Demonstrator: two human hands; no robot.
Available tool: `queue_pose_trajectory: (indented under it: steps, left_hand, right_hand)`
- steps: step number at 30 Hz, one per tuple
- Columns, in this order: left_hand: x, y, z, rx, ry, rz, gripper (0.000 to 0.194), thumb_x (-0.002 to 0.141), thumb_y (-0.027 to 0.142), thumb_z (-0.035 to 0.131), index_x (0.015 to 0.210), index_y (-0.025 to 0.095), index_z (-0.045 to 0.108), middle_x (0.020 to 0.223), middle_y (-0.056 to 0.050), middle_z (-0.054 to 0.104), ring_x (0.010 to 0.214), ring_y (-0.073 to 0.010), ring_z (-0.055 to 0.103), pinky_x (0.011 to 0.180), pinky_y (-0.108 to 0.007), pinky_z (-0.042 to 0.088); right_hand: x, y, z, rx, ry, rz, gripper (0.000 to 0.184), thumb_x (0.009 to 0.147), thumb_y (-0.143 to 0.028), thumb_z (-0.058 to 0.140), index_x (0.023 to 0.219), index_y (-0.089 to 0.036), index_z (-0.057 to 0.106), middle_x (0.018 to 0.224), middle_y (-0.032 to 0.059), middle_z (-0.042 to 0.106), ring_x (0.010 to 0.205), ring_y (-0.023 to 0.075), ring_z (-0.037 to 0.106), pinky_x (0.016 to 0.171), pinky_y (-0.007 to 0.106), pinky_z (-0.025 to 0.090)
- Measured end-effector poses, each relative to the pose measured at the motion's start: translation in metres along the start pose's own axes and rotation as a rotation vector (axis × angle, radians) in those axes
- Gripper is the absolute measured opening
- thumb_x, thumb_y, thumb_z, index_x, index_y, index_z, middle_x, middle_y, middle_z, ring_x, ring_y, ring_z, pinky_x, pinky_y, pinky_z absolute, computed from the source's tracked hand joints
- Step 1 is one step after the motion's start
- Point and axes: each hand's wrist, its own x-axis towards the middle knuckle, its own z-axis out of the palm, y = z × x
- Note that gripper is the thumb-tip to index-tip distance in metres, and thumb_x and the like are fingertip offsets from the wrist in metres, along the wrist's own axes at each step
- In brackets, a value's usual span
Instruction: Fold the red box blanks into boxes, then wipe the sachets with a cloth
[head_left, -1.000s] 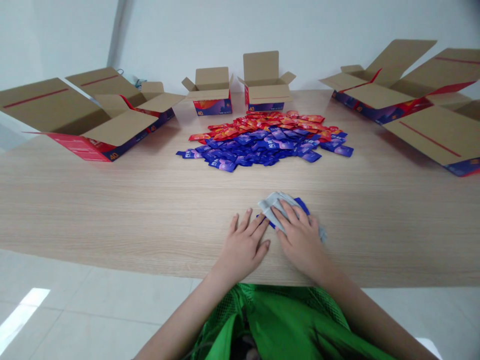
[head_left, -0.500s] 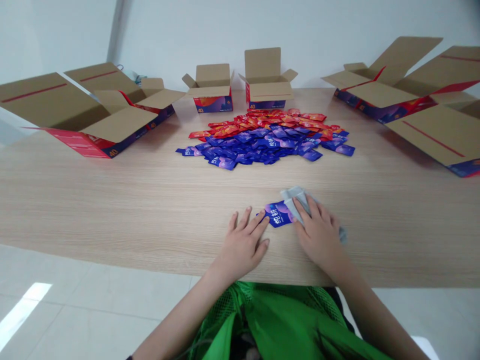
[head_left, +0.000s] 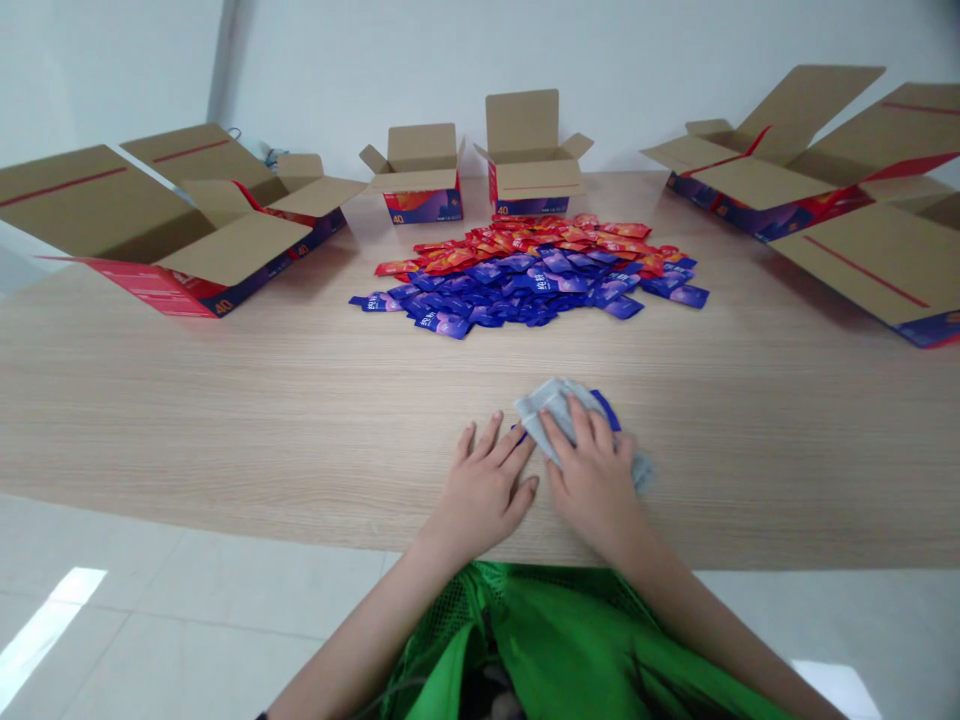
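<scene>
Near the front of the table, a blue sachet [head_left: 606, 410] lies flat and is mostly hidden by a light grey cloth [head_left: 553, 400]. Only its right end and a bit of its left tip show. My left hand [head_left: 484, 492] rests palm down with fingers spread, the index fingertip on the sachet's left tip. Over the sachet, my right hand [head_left: 596, 482] presses the cloth down and holds it, fingers bent on the fabric. Beyond both hands lies a heap of blue sachets [head_left: 517, 290], with red sachets [head_left: 525, 240] along its far side.
Two small open cartons [head_left: 424, 205] [head_left: 534, 207] stand behind the heap. Large open cartons with flaps spread sit at the left [head_left: 232, 250] and right [head_left: 840, 260]. The wooden table [head_left: 262, 420] has its front edge close to my body; a wall [head_left: 600, 60] rises behind.
My right hand has slid the cloth leftward along the sachet, covering its printed middle and baring its right end. My left hand has stayed put.
</scene>
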Motion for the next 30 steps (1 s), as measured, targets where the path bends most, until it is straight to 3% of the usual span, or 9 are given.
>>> queue_pose_trajectory:
  steps: [3,6,8,13,15,19,25,30]
  left_hand:
    - [-0.001,0.000,0.000,0.016,0.005,0.002,0.053,0.099,0.043,0.039,0.149,0.025,0.037,0.156,-0.002,0.037,0.148,-0.0300,0.019,0.119,-0.057,0.018]
    - [-0.001,0.000,0.002,0.027,0.019,0.009,0.054,0.099,0.043,0.038,0.151,0.028,0.033,0.158,0.000,0.033,0.149,-0.0301,0.018,0.118,-0.057,0.019]
    - [-0.001,-0.001,0.003,0.031,0.028,0.013,0.054,0.100,0.043,0.037,0.151,0.028,0.033,0.158,0.001,0.032,0.149,-0.0298,0.018,0.118,-0.057,0.020]
    - [-0.001,-0.001,0.002,0.029,0.011,0.008,0.053,0.100,0.044,0.037,0.150,0.026,0.036,0.155,-0.002,0.038,0.149,-0.0296,0.018,0.118,-0.057,0.018]
    - [-0.001,-0.001,0.002,0.028,0.006,0.005,0.054,0.100,0.044,0.036,0.151,0.026,0.034,0.156,-0.001,0.036,0.149,-0.0299,0.018,0.118,-0.058,0.017]
    - [0.000,-0.001,0.004,0.017,0.016,0.014,0.054,0.100,0.044,0.036,0.152,0.027,0.032,0.159,0.000,0.031,0.149,-0.0302,0.016,0.119,-0.058,0.016]
    - [0.000,-0.001,0.002,0.026,0.001,0.006,0.052,0.099,0.042,0.039,0.149,0.025,0.038,0.155,-0.003,0.039,0.149,-0.0301,0.018,0.118,-0.059,0.016]
    - [-0.001,0.000,0.004,0.021,0.029,0.017,0.055,0.100,0.043,0.037,0.152,0.027,0.032,0.158,-0.002,0.033,0.149,-0.0306,0.018,0.118,-0.059,0.019]
  right_hand:
    - [0.002,0.001,0.001,0.035,-0.014,-0.050,0.049,0.096,-0.033,0.040,0.144,-0.029,0.046,0.158,0.0086,0.031,0.131,0.0302,0.038,0.096,0.050,0.035]
    - [0.006,0.017,0.004,-0.016,0.014,0.167,0.048,0.098,-0.033,0.036,0.144,-0.024,0.046,0.152,0.0153,0.038,0.128,0.0330,0.041,0.093,0.053,0.036]
    - [0.006,0.018,0.004,-0.048,0.025,0.231,0.050,0.098,-0.033,0.037,0.145,-0.021,0.045,0.149,0.0186,0.042,0.126,0.0352,0.042,0.092,0.054,0.037]
    - [0.003,0.000,-0.001,0.033,-0.011,-0.079,0.051,0.094,-0.029,0.042,0.145,-0.030,0.046,0.156,0.0082,0.035,0.131,0.0310,0.037,0.096,0.050,0.035]
    - [0.006,0.006,0.000,0.045,-0.019,-0.054,0.049,0.095,-0.029,0.040,0.144,-0.031,0.046,0.156,0.0068,0.036,0.130,0.0296,0.039,0.095,0.049,0.036]
    - [0.012,0.020,0.002,-0.015,0.024,0.168,0.049,0.097,-0.031,0.038,0.144,-0.025,0.046,0.151,0.0135,0.042,0.125,0.0321,0.043,0.093,0.052,0.036]
    - [0.005,-0.007,-0.001,0.046,-0.024,-0.084,0.051,0.095,-0.029,0.040,0.146,-0.030,0.044,0.157,0.0052,0.034,0.131,0.0302,0.037,0.098,0.051,0.034]
    - [0.011,0.018,0.003,-0.021,-0.013,0.176,0.050,0.097,-0.031,0.036,0.146,-0.024,0.044,0.153,0.0123,0.038,0.128,0.0332,0.041,0.094,0.054,0.037]
